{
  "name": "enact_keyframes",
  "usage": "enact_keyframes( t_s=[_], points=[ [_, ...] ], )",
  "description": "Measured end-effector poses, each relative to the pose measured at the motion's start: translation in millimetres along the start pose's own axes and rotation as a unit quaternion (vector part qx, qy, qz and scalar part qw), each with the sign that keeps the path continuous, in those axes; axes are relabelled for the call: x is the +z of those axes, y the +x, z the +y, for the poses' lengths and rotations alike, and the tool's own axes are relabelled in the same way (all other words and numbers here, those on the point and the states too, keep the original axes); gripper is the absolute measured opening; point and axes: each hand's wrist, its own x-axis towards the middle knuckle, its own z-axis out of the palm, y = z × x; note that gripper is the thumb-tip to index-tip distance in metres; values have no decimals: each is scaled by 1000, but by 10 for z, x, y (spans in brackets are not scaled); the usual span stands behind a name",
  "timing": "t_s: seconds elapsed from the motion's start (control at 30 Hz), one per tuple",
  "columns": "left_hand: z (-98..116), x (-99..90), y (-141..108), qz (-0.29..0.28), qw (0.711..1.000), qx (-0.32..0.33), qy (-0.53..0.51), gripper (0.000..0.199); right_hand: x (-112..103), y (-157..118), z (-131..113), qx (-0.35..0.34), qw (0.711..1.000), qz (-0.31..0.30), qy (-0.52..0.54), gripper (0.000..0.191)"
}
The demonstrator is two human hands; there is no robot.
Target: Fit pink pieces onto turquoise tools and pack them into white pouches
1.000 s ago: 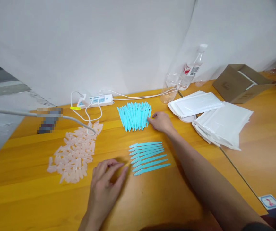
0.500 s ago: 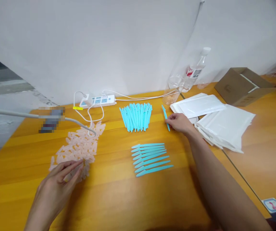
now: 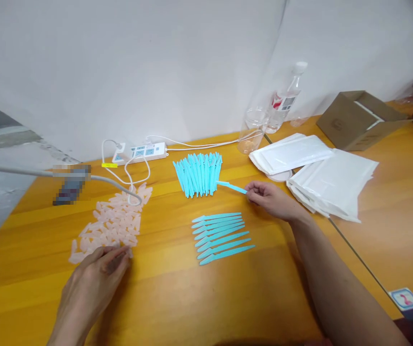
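Observation:
My right hand (image 3: 269, 198) pinches the end of a light-blue eyebrow razor (image 3: 232, 186), which slants up to the left toward the bunch. That bunch of blue razors (image 3: 198, 175) stands close together at the back of the table. In front of it, several more razors (image 3: 223, 238) lie side by side in a spaced row, heads to the left. My left hand (image 3: 100, 274) is closed at the near edge of a spread of translucent pink caps (image 3: 111, 223). A pink cap (image 3: 129, 252) shows at its fingertips, partly hidden by them.
A power strip (image 3: 149, 152) with white cables lies by the wall. A grey cable (image 3: 113, 179) arches over a blurred phone-like object (image 3: 71, 185). On the right are white packets (image 3: 332, 182), a clear cup (image 3: 251, 132), a bottle (image 3: 284, 101) and an open carton (image 3: 358, 122).
The razor in my right hand has swung from upright to nearly level, its head toward the bunch. My left hand stays by the pink caps with its fingers drawn in slightly. The view has shifted a little.

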Motion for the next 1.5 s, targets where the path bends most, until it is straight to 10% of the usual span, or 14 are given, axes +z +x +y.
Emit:
enact_keyframes(
  t_s=[0.33, 0.7, 1.07, 1.33, 1.5],
  points=[
    [116, -20, 88, 22, 990, 115, -84, 34, 151, -87, -142, -29, 990, -59, -122, 16],
    [1239, 19, 347, -97, 866, 69, -487, 29, 291, -208, -313, -72, 978, -140, -135, 13],
    [1468, 94, 330, -100, 874, 109, -463, 27, 403, -263, -411, -81, 969, -169, -158, 11],
    [1473, 53, -197, -6, 908, 297, -295, 30, 292, -369, -474, -80, 942, -277, -174, 24],
    [1542, 242, -491, 47, 916, 315, -244, 32, 141, -298, -379, -44, 965, -161, -203, 32]
  ],
)
